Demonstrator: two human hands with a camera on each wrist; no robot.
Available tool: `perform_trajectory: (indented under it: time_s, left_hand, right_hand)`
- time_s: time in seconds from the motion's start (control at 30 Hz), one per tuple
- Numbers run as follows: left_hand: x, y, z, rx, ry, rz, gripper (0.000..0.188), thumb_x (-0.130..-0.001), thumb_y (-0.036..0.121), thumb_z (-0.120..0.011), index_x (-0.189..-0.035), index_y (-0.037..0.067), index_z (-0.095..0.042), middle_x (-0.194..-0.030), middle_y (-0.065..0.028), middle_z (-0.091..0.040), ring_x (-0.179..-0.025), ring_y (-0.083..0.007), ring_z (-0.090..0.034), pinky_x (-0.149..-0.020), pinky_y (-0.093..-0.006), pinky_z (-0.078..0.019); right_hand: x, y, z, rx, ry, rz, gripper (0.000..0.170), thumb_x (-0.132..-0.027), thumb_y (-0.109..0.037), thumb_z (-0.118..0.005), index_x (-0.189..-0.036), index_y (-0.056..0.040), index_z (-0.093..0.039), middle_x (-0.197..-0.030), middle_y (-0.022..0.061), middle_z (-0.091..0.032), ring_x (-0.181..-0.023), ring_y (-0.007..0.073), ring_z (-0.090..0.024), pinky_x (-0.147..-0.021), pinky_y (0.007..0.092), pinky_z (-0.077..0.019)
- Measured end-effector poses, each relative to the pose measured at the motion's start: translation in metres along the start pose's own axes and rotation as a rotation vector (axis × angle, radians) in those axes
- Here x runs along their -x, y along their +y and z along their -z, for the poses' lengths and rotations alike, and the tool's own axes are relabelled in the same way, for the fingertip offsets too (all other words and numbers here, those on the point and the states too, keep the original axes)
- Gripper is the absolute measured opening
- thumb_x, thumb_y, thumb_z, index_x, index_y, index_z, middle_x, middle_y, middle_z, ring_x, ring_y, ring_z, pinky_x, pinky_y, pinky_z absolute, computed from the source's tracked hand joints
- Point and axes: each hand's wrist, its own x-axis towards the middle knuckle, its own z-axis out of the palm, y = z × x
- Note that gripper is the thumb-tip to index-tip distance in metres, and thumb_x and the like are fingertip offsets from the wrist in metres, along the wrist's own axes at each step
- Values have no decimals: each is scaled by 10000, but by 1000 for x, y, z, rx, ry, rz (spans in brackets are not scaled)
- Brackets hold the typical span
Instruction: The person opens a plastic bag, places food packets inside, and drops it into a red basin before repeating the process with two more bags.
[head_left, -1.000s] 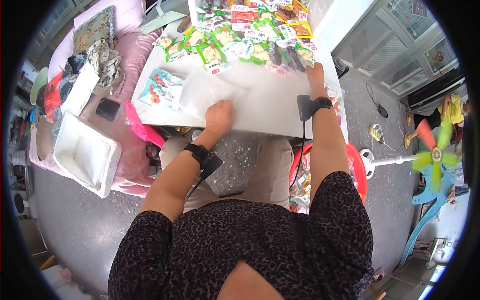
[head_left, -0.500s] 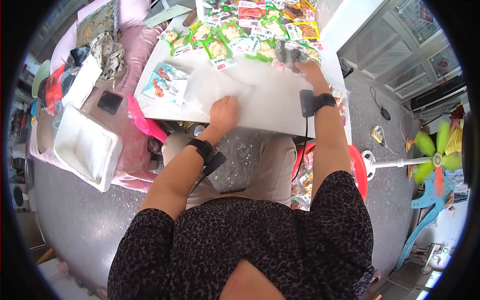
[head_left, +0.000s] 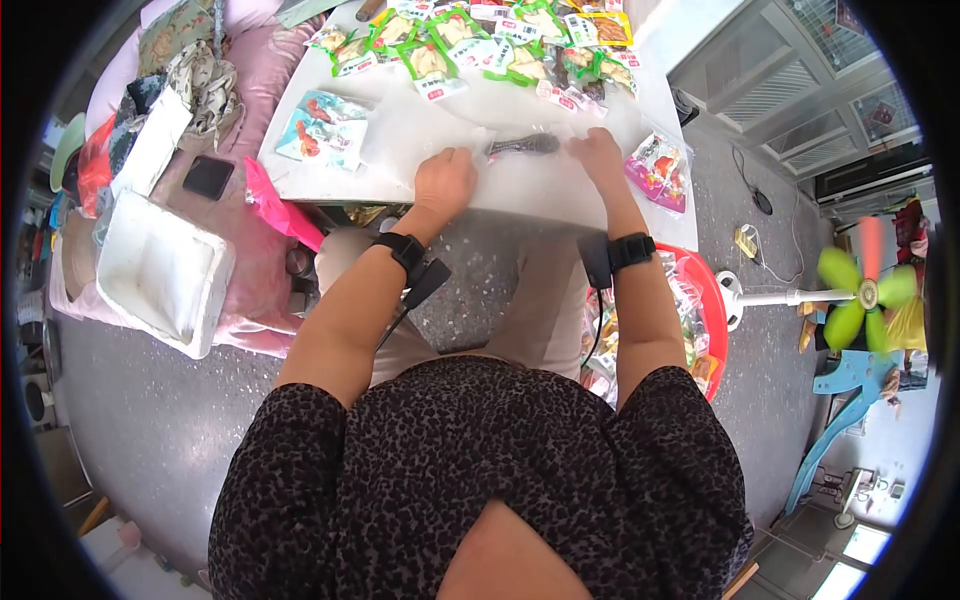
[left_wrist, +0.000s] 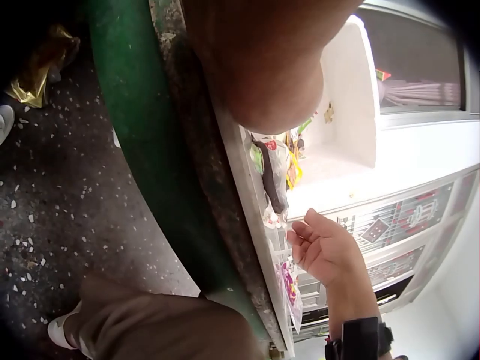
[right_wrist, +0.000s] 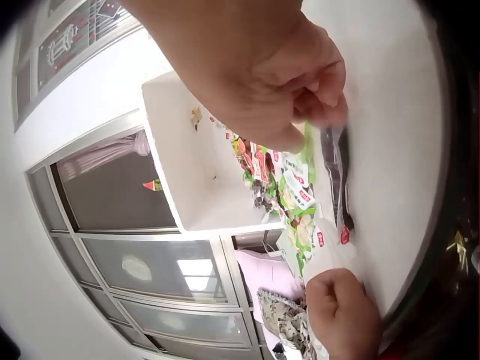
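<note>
A dark-filled clear packet (head_left: 525,145) lies flat on the white table between the hands; it also shows in the right wrist view (right_wrist: 336,176). My right hand (head_left: 600,162), fingers curled, pinches its right end; in the left wrist view this hand (left_wrist: 326,251) shows its palm. My left hand (head_left: 446,182) is curled on the edge of thin translucent plastic (head_left: 395,150), to the left of the packet; the right wrist view shows that hand (right_wrist: 343,313) as a fist. Its fingertips are hidden.
Green-edged food packets (head_left: 430,62) cover the far part of the table (head_left: 330,185). Blue-white packets (head_left: 322,130) lie left, a pink packet (head_left: 660,170) right. A red tub (head_left: 712,310) of packets stands below right, beside a fan (head_left: 868,292).
My right hand has drawn back from the pile toward my body, and the dark packet has come with it to the middle. The left hand stays by the translucent plastic.
</note>
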Motion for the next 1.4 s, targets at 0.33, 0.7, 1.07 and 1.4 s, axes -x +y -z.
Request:
perform_trajectory:
  time_s: [0.33,0.7,1.07,1.4]
  left_hand:
    - [0,3,3,-12,-24,50,81,-694,138,-481,-689,58,-471,-683,-117,-522,-642,-303,-520,-598,-400,-414]
    - [-11,3,1,-60,-244,181,156,-728,190,-448,-748,38,-476,-733,-155,-545,-701,-318,-527,-633,-410,-413]
    - [-12,13,6,82,-327,279,173,-735,206,-445,-786,53,-506,-763,-164,-558,-735,-313,-532,-643,-401,-409]
    - [-11,27,12,-21,-191,146,128,-730,156,-444,-744,49,-513,-770,-150,-518,-721,-321,-520,-620,-403,-423]
  right_hand:
    - [-13,-21,1,-571,-444,-307,297,-715,-164,-570,-916,17,-447,-751,83,-529,-607,188,-537,-479,266,-442]
    - [80,-33,21,-1371,-72,-370,205,-731,3,-459,-924,12,-392,-801,126,-509,-675,266,-568,-525,313,-485]
    - [83,-23,5,-1242,-169,-322,221,-736,36,-407,-949,38,-346,-912,187,-474,-716,299,-549,-571,354,-488]
    - [99,-46,-4,-1447,-94,-420,254,-742,38,-376,-992,47,-335,-960,188,-454,-755,294,-526,-601,363,-481]
